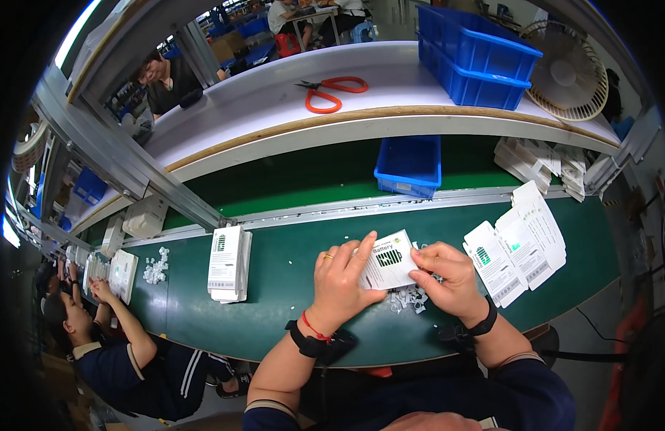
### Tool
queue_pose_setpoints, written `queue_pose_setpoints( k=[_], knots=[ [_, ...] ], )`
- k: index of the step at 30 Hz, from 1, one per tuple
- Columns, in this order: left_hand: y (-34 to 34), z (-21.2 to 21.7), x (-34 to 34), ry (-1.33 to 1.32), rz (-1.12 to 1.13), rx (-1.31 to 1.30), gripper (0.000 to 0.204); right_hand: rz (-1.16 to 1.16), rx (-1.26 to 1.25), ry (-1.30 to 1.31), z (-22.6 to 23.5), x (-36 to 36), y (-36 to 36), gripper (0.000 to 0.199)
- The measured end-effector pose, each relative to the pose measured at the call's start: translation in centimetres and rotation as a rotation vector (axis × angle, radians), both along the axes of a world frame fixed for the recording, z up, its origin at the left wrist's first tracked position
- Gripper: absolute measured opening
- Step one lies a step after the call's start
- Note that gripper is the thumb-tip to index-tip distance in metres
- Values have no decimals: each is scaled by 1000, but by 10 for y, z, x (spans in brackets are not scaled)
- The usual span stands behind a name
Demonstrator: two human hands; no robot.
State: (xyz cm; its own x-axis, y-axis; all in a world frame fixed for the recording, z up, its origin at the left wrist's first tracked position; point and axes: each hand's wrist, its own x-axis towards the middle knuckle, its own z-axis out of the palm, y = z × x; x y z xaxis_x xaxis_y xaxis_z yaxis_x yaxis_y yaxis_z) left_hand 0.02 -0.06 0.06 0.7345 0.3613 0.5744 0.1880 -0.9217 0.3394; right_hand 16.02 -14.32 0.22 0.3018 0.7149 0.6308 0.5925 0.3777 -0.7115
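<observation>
Left hand (339,276): fingers gripping left side of small white box (388,264), thumb near lower edge. Right hand (449,279): thumb and forefinger pinching box's right edge. Box tilted, green print facing up, held above green desk (283,269). Clear plastic bits (411,302) scattered just below box. Stack of white boxes (228,262) to left; flat white cartons (525,246) fanned to right. Blue bin (410,167) beyond hands.

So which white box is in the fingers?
The front-centre white box, held between left hand and right hand; the stack to its left and fanned boxes to its right lie unheld.
</observation>
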Motion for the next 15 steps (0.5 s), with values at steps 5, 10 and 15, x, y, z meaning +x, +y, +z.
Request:
queue_pose_setpoints(
  k=[5, 10, 15],
  knots=[
    [-1, -1, 3, -37, 7, -22, 86, 29, -45, -3, -5, -6, 2, 49],
    [-1, 0, 4, -41, 83, -76, 86, 89, -76, 102, -6, -24, 8, 75],
    [31, 16, -26, -97, 558, 92, 90, -260, -95, 135, 5, 2, 5, 73]
  ],
)
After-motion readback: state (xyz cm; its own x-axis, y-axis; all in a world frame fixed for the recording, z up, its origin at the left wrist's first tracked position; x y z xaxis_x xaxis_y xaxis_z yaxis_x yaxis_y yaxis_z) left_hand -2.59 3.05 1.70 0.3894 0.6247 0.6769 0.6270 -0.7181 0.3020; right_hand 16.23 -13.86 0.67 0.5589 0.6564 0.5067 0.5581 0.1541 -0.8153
